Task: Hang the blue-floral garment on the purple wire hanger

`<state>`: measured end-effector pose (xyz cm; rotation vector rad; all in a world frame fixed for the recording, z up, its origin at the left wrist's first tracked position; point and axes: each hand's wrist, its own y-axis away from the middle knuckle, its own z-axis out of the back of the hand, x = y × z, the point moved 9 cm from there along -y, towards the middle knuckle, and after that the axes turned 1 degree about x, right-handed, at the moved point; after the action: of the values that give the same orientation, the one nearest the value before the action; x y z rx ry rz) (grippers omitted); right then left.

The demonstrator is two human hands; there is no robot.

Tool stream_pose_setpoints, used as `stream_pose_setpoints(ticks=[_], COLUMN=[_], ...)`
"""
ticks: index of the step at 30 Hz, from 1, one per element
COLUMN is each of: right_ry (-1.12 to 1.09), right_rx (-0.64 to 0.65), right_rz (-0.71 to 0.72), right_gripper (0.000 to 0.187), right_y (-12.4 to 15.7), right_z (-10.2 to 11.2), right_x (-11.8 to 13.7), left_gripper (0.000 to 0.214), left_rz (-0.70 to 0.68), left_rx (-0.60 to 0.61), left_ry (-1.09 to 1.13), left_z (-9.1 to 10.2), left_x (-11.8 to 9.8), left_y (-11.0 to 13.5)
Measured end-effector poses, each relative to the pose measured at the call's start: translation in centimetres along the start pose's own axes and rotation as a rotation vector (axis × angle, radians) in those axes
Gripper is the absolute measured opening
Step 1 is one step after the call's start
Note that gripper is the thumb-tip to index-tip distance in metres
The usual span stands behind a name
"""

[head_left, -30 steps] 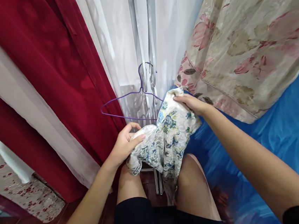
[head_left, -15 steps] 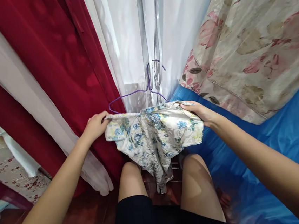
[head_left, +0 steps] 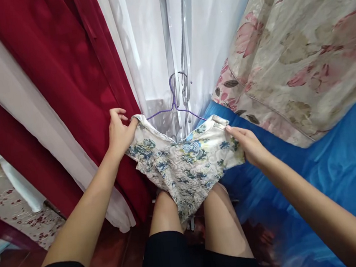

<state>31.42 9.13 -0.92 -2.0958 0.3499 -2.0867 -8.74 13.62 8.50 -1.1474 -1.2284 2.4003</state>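
A floral garment [head_left: 185, 158], white with blue and yellow flowers, hangs spread in front of my knees on a purple hanger [head_left: 174, 105]. The hanger's two arms run into the garment's shoulders, and its hook shows above, by some white straps. My left hand [head_left: 119, 133] is at the left shoulder, its thumb tucked under the fabric edge and its other fingers curled above. At the right shoulder, my right hand [head_left: 250, 145] pinches the fabric edge between thumb and fingers. The neckline dips in the middle, and the lower part bunches between my legs.
Red drapes [head_left: 54, 57] hang on the left and white cloth [head_left: 147, 44] behind the hanger. To the right hang a cream cloth with pink flowers [head_left: 302, 54] and blue fabric [head_left: 315, 187]. Reddish tiles [head_left: 105, 258] cover the floor.
My left hand has risen and lifted the left shoulder of the garment. The neckline now sags into a V, where the top edge was nearly straight. My right hand has shifted slightly outward.
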Motion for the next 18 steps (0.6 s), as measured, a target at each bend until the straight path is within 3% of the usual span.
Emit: stream_pose_setpoints(ticks=[2, 6, 8, 10, 12, 16, 18], right_ry=[0.032, -0.106, -0.161, -0.151, -0.074, 0.163, 0.237], right_rx=[-0.097, -0.225, -0.257, -0.213, -0.049, 0.671, 0.877], right_rz=[0.059, 0.155, 0.203, 0.253, 0.297, 0.375, 0.417], right_gripper=[0.039, 0.034, 0.033, 0.039, 0.047, 0.057, 0.057], right_y=[0.7, 0.5, 0.6, 1.7, 3.8, 10.8, 13.1], right_z=[1.2, 2.0, 1.4, -0.2, -3.1, -11.3, -13.0], right_x=[0.0, 3.4, 6.1, 8.7, 10.7, 11.5, 10.6], left_gripper=[0.014, 0.028, 0.027, 0.026, 0.025, 0.028, 0.03], left_rz=[-0.034, -0.129, -0.157, -0.132, -0.072, 0.084, 0.18], left_rx=[0.06, 0.13, 0.111, 0.091, 0.075, -0.049, -0.103], left_ry=[-0.022, 0.021, 0.001, -0.03, 0.009, 0.417, 0.718], left_z=[-0.3, -0.8, -0.7, -0.7, -1.0, -1.6, -2.5], left_x=[-1.1, -4.4, -5.4, -5.0, -3.3, 1.5, 3.1], left_y=[0.7, 1.6, 1.9, 2.1, 2.3, 3.2, 4.2])
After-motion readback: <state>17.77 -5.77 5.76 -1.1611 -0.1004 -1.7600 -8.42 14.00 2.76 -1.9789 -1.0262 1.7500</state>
